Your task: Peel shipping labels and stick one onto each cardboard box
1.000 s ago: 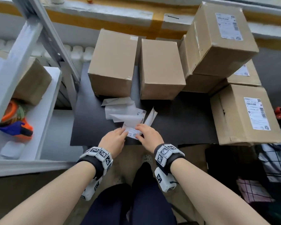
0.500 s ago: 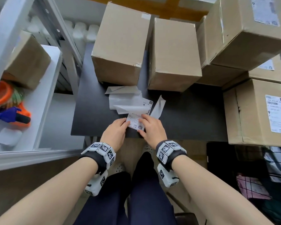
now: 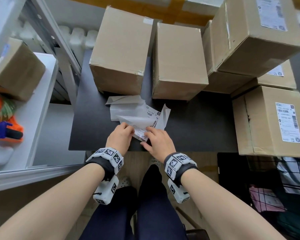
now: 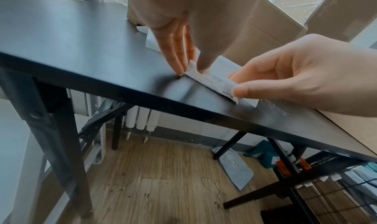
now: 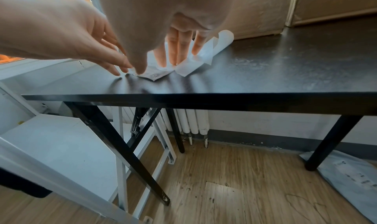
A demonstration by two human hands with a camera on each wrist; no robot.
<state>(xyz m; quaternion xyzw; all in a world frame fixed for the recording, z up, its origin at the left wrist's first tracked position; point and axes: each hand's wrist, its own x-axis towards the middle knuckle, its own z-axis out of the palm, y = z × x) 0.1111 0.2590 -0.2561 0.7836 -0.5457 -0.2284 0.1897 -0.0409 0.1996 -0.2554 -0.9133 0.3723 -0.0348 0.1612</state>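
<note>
A white shipping label (image 3: 140, 136) on its backing lies flat near the front edge of the black table (image 3: 197, 129). My left hand (image 3: 131, 132) pinches its left end between thumb and fingers (image 4: 176, 61), and that corner stands up a little. My right hand (image 3: 145, 136) pinches the other end (image 4: 234, 86), thumb on top. Behind the label lies a heap of peeled backing papers (image 3: 126, 110). Two plain cardboard boxes (image 3: 121, 49) (image 3: 178, 61) stand at the back. Labelled boxes (image 3: 255, 32) (image 3: 270, 118) are stacked on the right.
A white shelf (image 3: 40, 108) on the left holds another cardboard box (image 3: 17, 70) and an orange tape dispenser (image 3: 9, 130). A wire basket (image 3: 284, 184) with cloth sits low on the right. Grey mailers (image 5: 350, 176) lie on the wooden floor under the table.
Both hands stay on the label at the table's front edge, fingers working its two ends. The head view has tipped down and closer to the table.
</note>
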